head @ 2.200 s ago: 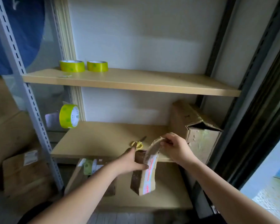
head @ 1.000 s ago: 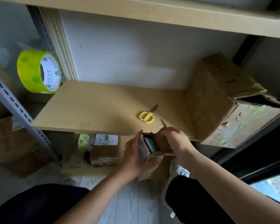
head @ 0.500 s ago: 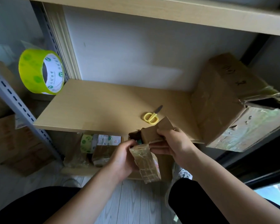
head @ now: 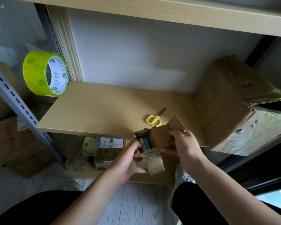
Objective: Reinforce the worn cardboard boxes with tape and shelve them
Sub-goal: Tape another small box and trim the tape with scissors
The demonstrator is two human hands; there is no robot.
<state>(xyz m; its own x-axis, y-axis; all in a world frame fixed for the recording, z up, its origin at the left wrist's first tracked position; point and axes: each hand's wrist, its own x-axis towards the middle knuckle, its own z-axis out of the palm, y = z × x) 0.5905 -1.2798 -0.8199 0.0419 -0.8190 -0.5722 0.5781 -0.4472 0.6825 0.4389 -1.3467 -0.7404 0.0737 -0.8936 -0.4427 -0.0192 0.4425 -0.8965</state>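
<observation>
Far left of frame: a green tape roll [head: 45, 73] hung on the grey shelf upright [head: 21, 109], apparently kept within reach for the taping. Lower left: more worn boxes [head: 21, 146] waiting on the floor. Centre: yellow scissors [head: 154, 118] lying on the middle shelf [head: 94, 111], ready to cut tape. Just below, at the shelf's front edge: a small worn box [head: 159, 135], flaps open and a teal item showing inside, held between both hands. Left hand [head: 128, 161] steadying its near side, fingers curled against the cardboard; right hand [head: 182, 144] pinching a loose flap, probably to fold it shut before taping. Right of frame: a large tattered box [head: 230, 101] already shelved, tilted.
</observation>
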